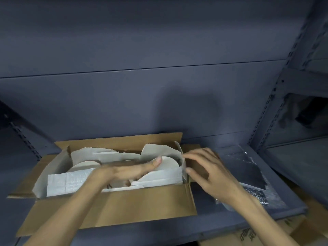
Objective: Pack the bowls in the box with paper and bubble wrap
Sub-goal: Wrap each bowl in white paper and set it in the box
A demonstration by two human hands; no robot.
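Head view: lining step. Left hand (pixel 127 170) lies flat, fingers spread, on bowls (pixel 166 162) in box (pixel 142 206); right hand (pixel 209 173) fingers pinch paper (pixel 165 150) at 3 o'clock. Next, I judge: tuck it down.

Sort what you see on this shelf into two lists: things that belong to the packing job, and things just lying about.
Job:
box
bowls
paper
bubble wrap
left hand
right hand

Lying about:
printed carton under the shelf
dark thing on the next shelf, too blurred to name
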